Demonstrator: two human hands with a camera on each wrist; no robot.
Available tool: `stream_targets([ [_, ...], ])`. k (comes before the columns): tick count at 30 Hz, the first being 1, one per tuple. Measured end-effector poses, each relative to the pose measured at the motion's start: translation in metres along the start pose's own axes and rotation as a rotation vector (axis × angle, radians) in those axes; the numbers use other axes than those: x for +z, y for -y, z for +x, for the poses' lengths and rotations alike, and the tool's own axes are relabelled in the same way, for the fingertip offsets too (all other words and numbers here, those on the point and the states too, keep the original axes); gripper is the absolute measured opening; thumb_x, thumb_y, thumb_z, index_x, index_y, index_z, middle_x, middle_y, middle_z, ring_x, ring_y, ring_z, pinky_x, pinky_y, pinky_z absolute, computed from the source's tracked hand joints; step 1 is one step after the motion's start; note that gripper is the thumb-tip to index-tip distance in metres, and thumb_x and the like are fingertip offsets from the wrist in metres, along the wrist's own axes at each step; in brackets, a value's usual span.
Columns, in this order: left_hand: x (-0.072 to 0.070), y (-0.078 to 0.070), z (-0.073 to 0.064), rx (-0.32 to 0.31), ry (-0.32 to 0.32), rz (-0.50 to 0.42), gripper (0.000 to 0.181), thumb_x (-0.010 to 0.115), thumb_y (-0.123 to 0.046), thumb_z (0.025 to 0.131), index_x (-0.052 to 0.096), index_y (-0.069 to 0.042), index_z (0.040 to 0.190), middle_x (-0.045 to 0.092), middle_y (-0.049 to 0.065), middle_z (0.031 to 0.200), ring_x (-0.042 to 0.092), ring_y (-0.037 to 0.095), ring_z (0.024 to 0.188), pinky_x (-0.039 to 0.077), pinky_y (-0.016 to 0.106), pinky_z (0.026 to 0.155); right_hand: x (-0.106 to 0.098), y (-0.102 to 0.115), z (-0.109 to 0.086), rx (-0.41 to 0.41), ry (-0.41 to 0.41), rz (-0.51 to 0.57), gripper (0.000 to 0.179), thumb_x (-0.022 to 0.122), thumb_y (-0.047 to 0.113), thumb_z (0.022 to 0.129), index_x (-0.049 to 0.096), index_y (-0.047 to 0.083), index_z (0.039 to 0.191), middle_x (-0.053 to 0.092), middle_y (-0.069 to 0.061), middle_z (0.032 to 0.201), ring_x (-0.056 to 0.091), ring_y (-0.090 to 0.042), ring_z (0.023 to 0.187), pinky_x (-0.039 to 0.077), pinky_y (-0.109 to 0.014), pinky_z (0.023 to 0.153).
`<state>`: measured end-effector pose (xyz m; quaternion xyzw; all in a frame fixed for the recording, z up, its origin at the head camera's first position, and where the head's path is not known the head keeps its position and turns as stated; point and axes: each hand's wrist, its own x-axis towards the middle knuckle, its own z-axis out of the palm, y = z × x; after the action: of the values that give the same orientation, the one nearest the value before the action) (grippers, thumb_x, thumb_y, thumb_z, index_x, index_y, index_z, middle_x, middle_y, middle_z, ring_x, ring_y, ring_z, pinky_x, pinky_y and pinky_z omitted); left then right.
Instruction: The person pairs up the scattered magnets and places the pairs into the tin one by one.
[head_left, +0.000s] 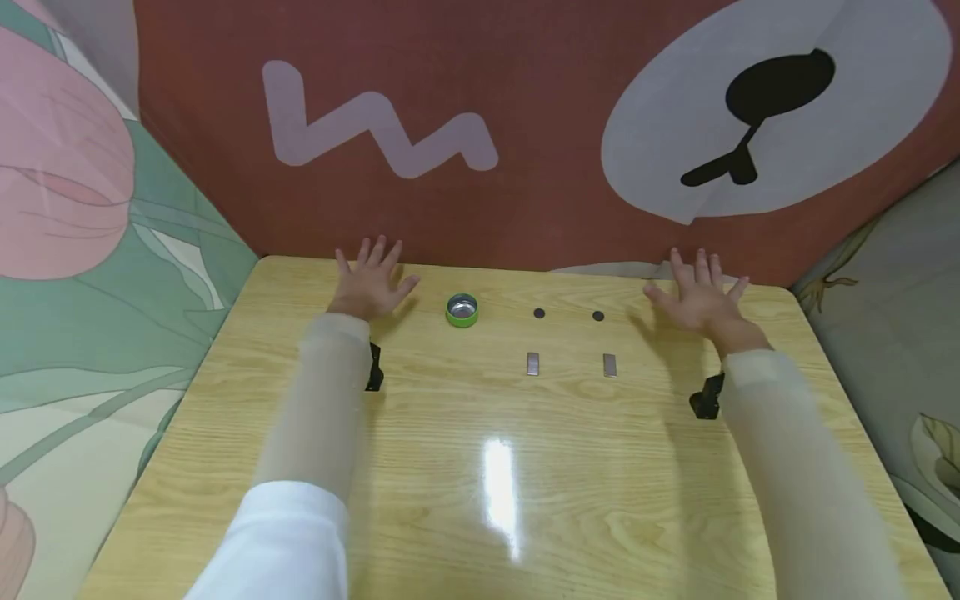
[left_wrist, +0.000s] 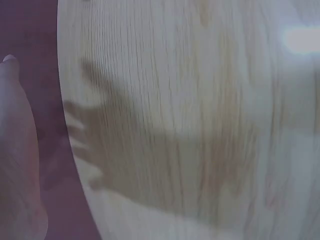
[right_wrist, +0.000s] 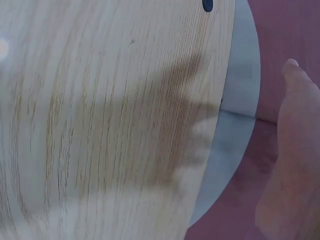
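My left hand [head_left: 369,282] is held over the far left part of the table with its fingers spread and nothing in it. To its right stands a small round container [head_left: 462,311], green outside and silvery inside. Spread fingers also show on my right hand [head_left: 699,296], over the far right part, holding nothing. Between the hands lie two small dark discs, the left disc [head_left: 539,313] and the right disc [head_left: 597,316]. Nearer to me are two small grey rectangular pieces, a left piece [head_left: 533,364] and a right piece [head_left: 610,365]. In each wrist view a hand's shadow falls on the wood.
The light wooden table [head_left: 435,467] meets a reddish-brown cloth backdrop [head_left: 525,225] at its far edge. Patterned cloth [head_left: 172,333] hangs on the left and grey cloth [head_left: 870,333] on the right. A black wrist mount [head_left: 374,367] sits on the left wrist, another mount [head_left: 707,397] on the right.
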<state>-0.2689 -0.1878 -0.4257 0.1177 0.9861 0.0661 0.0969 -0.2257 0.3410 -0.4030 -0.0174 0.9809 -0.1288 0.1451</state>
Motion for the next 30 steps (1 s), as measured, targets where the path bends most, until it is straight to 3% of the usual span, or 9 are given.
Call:
stream_targets([
  [6,-0.008,0.012,0.001,0.051,-0.006,0.025,0.089,0.014,-0.076,0.099,-0.001,-0.019,0.165,-0.006,0.014,0.170,-0.008,0.037,0.155,-0.018,0.071,0.112,0.001,0.000,-0.006,-0.058,-0.029,-0.013,0.095,0.024,0.075,0.099,-0.020,0.018,0.161,-0.032,-0.026,0.159,-0.029,-0.048,0.146,-0.026,-0.079,0.097],
  [14,-0.020,0.012,-0.005,0.155,-0.018,0.055,0.086,0.019,-0.074,0.100,-0.001,-0.022,0.166,-0.007,0.009,0.171,-0.007,0.031,0.156,-0.021,0.062,0.115,-0.001,0.003,-0.016,-0.119,-0.037,-0.049,0.093,0.027,0.072,0.101,-0.015,0.016,0.162,-0.026,-0.027,0.162,-0.024,-0.049,0.148,-0.024,-0.079,0.100],
  [24,-0.020,-0.002,-0.017,0.312,-0.008,0.126,0.080,0.036,-0.062,0.104,0.010,-0.017,0.166,0.000,0.011,0.171,-0.001,0.032,0.157,-0.016,0.063,0.117,0.010,0.007,-0.028,-0.199,-0.044,-0.081,0.090,0.036,0.065,0.103,-0.011,0.017,0.164,-0.014,-0.029,0.165,-0.015,-0.049,0.151,-0.021,-0.078,0.103],
  [30,-0.017,-0.018,-0.023,0.380,-0.026,0.161,0.080,0.033,-0.064,0.104,0.008,-0.020,0.166,0.002,0.011,0.171,0.001,0.030,0.157,-0.012,0.062,0.119,0.014,0.012,-0.039,-0.256,-0.049,-0.055,0.088,0.041,0.059,0.105,-0.006,0.016,0.165,-0.011,-0.029,0.166,-0.013,-0.047,0.152,-0.018,-0.078,0.106],
])
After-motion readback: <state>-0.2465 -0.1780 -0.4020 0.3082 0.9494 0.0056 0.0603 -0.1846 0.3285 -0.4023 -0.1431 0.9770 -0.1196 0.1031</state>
